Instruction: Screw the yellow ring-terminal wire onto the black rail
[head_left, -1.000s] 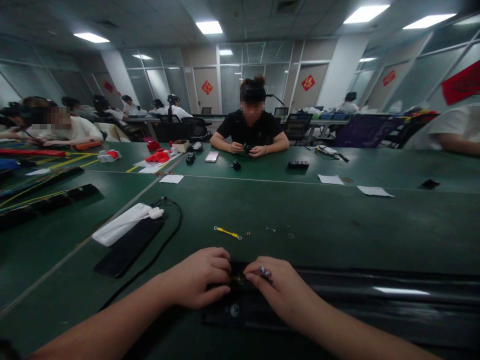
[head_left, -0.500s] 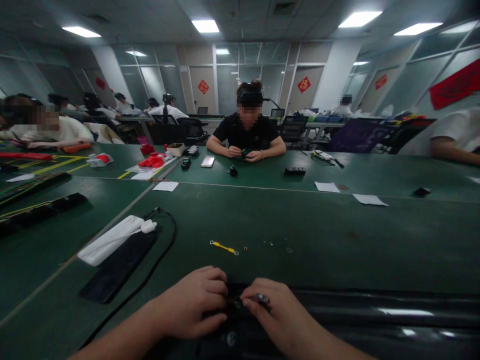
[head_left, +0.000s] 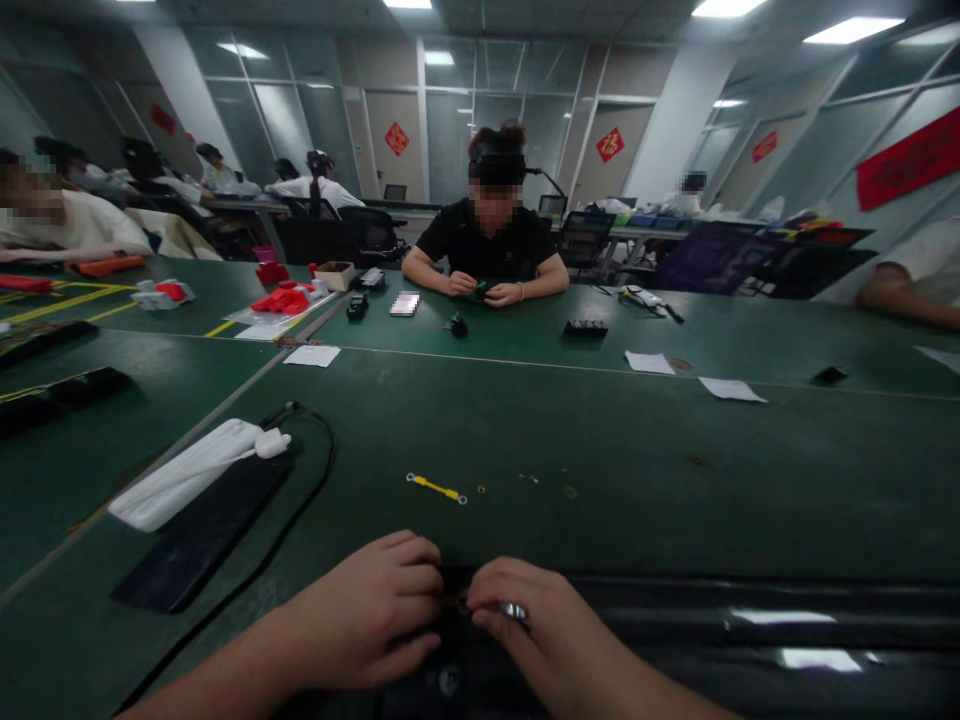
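Observation:
My left hand (head_left: 382, 612) rests on the near end of a long black glossy housing (head_left: 637, 597), its fingers curled. A thin strip, possibly a cable end, shows just past those fingertips, but what they grip is hidden. Close by on the right, my right hand (head_left: 521, 625) is closed, thumb and forefinger pinched round a small shiny metal piece (head_left: 514, 611), too small to name. Below and between the hands sits a round metal screw head (head_left: 448, 681) on the dark part. Beyond them on the table lies a short yellow cable with ring lugs (head_left: 436, 488), beside a small washer (head_left: 481, 489).
Left of my hands lie a white packet (head_left: 184, 478), a dark flat phone-like slab (head_left: 202, 535) and a black cord (head_left: 281, 550). Across the green table (head_left: 600, 440) a co-worker (head_left: 491, 235) handles a small black part. White paper slips (head_left: 649, 363) lie near the seam.
The view has tilted down and shifted slightly to the right. Both hands stay at the same spot on the black housing, and the metal piece in my right hand has turned a little.

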